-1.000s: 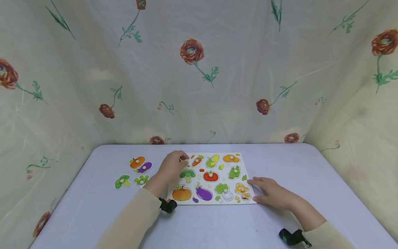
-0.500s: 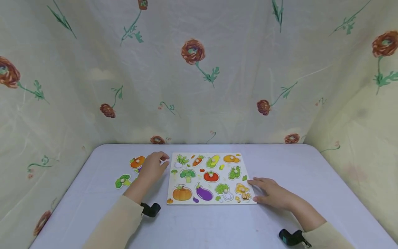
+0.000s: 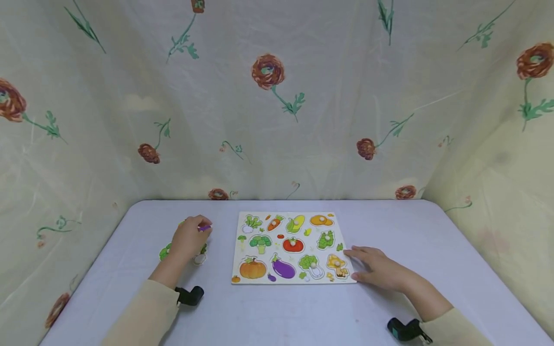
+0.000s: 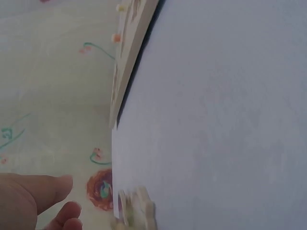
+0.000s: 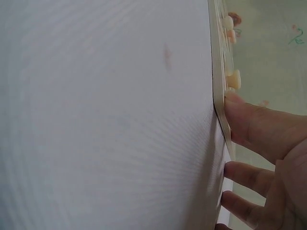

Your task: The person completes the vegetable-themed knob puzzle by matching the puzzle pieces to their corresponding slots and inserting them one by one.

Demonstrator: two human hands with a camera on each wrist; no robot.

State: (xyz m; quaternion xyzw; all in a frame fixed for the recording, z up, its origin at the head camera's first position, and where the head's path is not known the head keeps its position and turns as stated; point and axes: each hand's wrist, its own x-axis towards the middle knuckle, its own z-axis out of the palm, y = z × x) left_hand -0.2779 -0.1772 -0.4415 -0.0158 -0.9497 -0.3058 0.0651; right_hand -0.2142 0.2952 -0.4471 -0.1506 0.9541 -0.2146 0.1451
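Over the loose puzzle pieces at the table's left, my left hand (image 3: 188, 239) pinches a purple eggplant puzzle piece (image 3: 204, 228) at its fingertips; most of it is hidden. Below that hand lie a green broccoli piece (image 3: 165, 252) and a radish piece (image 3: 200, 258), both partly covered. Mid-table is a white vegetable puzzle board (image 3: 277, 240). Knobbed pieces fill some of its places, such as the tomato (image 3: 293, 245). My right hand (image 3: 381, 267) rests at the board's right edge with fingers extended. In the right wrist view its thumb (image 5: 254, 124) touches the board's corner.
A pale lavender cloth covers the table (image 3: 285, 317). Behind and beside it hangs a cream curtain (image 3: 329, 110) with a flower print. Black wrist cameras sit at the left cuff (image 3: 190, 295) and the right cuff (image 3: 404, 330).
My left hand has moved left from the board's upper left corner to the loose pieces and now pinches the eggplant piece. The right hand and the board stay put.
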